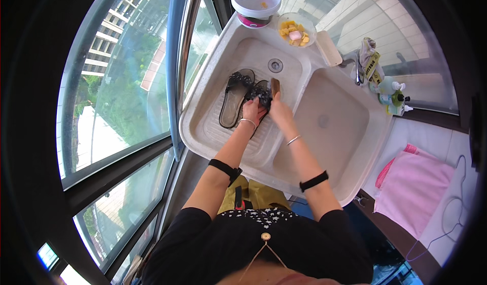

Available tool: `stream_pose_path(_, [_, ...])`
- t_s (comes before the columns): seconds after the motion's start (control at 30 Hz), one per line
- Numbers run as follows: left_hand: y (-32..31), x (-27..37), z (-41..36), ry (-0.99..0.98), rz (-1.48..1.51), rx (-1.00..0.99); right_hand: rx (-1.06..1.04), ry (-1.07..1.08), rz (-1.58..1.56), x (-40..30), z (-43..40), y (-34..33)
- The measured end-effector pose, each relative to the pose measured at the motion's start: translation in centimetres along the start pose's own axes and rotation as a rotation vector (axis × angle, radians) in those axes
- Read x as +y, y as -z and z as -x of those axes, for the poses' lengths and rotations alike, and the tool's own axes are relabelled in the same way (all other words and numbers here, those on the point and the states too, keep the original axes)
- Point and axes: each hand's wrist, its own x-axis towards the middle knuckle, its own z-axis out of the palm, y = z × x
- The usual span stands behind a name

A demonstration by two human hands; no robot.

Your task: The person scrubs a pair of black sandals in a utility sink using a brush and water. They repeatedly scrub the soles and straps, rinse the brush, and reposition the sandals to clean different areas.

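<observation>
My left hand point(253, 111) grips a dark embellished slide sandal point(261, 91) at its strap, with the fingers partly inside. Just right of it, my right hand point(280, 110) is closed around a brush point(275, 86) with a wooden-looking body, held upright against the strap's right side; its bristles are hard to make out. The matching sandal point(231, 106) lies sole down to the left, on the ribbed floor of the left sink basin point(205, 132). Beyond the sandals is a metal drain point(275, 65).
A white tub point(256, 3) and a bowl of soap pieces or similar yellow chunks point(300, 28) stand on the back rim. The right basin point(331, 110) holds cloudy water. Near the faucet point(357, 70) are several bottles point(388, 87). A pink cloth point(416, 186) lies at right.
</observation>
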Motion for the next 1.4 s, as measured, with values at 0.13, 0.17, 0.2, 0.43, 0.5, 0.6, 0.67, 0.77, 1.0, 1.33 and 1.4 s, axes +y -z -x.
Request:
stream_pose_path(0.13, [-0.5,2.2,0.9,0.144,0.078,-0.076,0.004,0.136,0.071,0.4,-2.0,0.5])
stream_pose_path(0.17, [-0.4,2.6,0.9,0.184,0.147,-0.083,0.028,0.117,0.139,0.1,-2.0,0.6])
stream_pose_path(0.2, [-0.4,2.9,0.7,0.211,0.197,-0.082,-0.072,0.201,0.136,-0.2,-2.0,0.9])
stream_pose_path(0.43, [-0.2,2.7,0.3,0.232,0.041,-0.101,-0.119,0.138,0.241,-0.8,-4.7,3.2])
stream_pose_path(0.5, [0.3,3.3,1.6,0.277,-0.079,-0.111,-0.005,0.164,0.25,0.3,-6.3,4.0])
stream_pose_path(0.6, [1.2,4.6,3.8,0.005,-0.375,0.109,-0.009,0.281,0.155,0.7,-6.7,4.6])
stream_pose_path(0.67, [1.6,5.4,3.6,-0.241,-0.405,0.254,-0.006,0.307,0.135,-0.2,-6.1,4.3])
stream_pose_path(0.77, [0.6,6.2,-0.4,-0.329,-0.045,0.128,-0.019,0.321,0.094,-3.2,-4.4,2.8])
stream_pose_path(1.0, [1.3,6.6,-7.6,-0.044,0.243,0.088,0.006,0.304,0.196,-7.0,-5.5,0.0])
stream_pose_path(1.33, [2.6,5.1,-5.4,-0.078,0.073,-0.083,-0.094,0.254,0.242,-6.5,-4.7,0.9])
stream_pose_path(1.4, [2.6,4.9,-5.2,-0.117,0.103,-0.104,0.079,0.303,0.277,-6.5,-5.2,1.0])
